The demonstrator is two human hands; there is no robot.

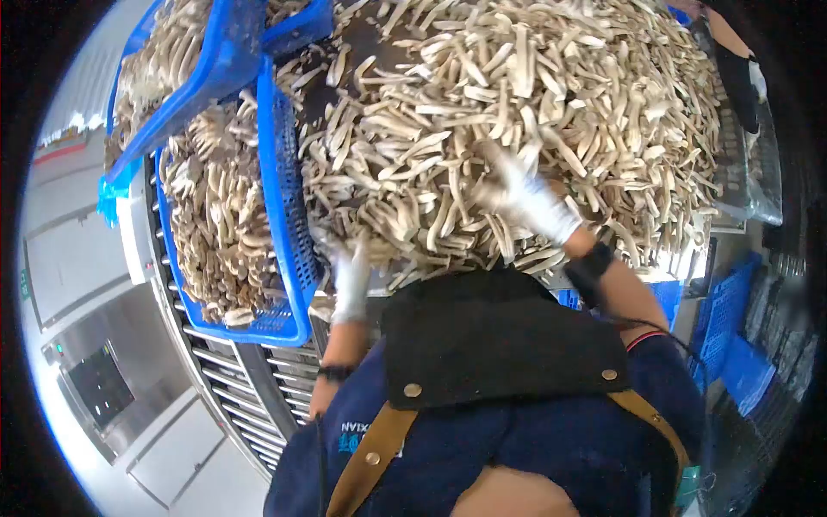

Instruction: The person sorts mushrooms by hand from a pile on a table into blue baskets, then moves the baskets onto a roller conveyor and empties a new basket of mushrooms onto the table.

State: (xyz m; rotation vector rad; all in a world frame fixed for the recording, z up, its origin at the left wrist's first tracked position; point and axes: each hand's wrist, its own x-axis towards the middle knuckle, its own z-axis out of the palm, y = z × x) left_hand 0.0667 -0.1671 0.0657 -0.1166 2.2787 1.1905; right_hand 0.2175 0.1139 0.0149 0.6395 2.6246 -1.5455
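A wide heap of pale, elongated mushrooms [413, 129] covers the table in front of me. My left hand [347, 271], in a white glove, is at the near left edge of the heap, beside the blue basket [289, 198]; motion blurs its fingers. Over the middle of the heap is my right hand [521, 196], also gloved in white, with blurred fingers among the mushrooms. Whether either hand holds a mushroom cannot be made out.
The blue basket full of mushrooms rests on a roller conveyor [233, 379] at the left, and another filled blue basket [220, 69] overlaps it. Another person's arm [730, 34] reaches in at the top right. Blue crates [724, 319] stand at the right.
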